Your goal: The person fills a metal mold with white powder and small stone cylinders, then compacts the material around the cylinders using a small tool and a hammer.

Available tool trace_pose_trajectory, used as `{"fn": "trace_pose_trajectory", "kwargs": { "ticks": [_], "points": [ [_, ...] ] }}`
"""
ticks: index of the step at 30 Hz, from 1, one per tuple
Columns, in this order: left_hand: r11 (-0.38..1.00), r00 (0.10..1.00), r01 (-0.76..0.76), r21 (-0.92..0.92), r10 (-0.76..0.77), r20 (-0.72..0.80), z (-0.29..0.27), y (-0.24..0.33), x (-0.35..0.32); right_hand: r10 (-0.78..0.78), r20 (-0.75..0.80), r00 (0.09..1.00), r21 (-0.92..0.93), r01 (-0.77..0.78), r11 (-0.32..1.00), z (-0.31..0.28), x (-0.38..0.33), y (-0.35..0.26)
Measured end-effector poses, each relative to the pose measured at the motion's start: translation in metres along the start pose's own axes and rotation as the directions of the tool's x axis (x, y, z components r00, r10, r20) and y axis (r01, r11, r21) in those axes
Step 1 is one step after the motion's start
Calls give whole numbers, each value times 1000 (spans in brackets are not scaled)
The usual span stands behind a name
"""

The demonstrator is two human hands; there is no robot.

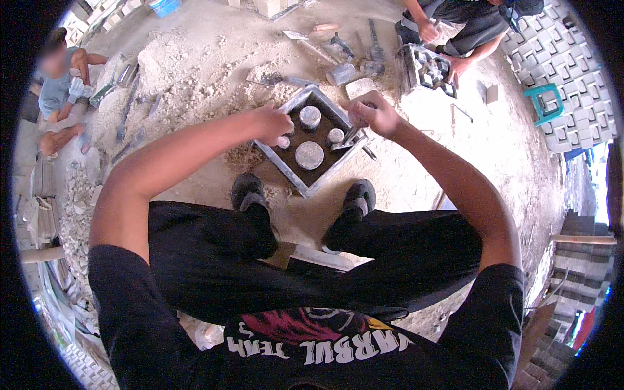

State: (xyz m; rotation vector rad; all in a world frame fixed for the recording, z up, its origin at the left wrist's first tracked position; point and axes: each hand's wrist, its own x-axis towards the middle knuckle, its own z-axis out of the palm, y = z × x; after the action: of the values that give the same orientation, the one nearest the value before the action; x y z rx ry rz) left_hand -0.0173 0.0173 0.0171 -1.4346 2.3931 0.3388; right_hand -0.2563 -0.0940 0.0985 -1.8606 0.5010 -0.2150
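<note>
trowel (349, 139) gripped by right hand (377, 116); left hand (273, 126) finger state can't be told. small cylinder (335, 135) could be knocked askew if trowel slips.

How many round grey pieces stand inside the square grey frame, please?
4: a far large piece, a near large piece, a small left piece by the left hand, and a small right piece. The left hand might hide others.

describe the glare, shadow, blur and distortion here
Head view: floor glares pale at right; head view: black trousers lose detail; head view: fisheye bending toward the dark circular rim; head view: a person at upper left has a blurred head.
</note>
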Motion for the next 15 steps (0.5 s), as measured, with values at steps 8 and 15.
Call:
{"fn": "trace_pose_trajectory", "kwargs": {
  "ticks": [8, 15],
  "points": [
    [920, 922, -124, -371, -31, -386, -44, 2, 1, 71, -344, 936, 439, 93, 894, -9, 14, -77],
    [777, 913, -106, -621, -172, -370, -56, 48, 7, 54, -621, 782, 557, 392, 732, -15, 5, -115]
  ]
}}
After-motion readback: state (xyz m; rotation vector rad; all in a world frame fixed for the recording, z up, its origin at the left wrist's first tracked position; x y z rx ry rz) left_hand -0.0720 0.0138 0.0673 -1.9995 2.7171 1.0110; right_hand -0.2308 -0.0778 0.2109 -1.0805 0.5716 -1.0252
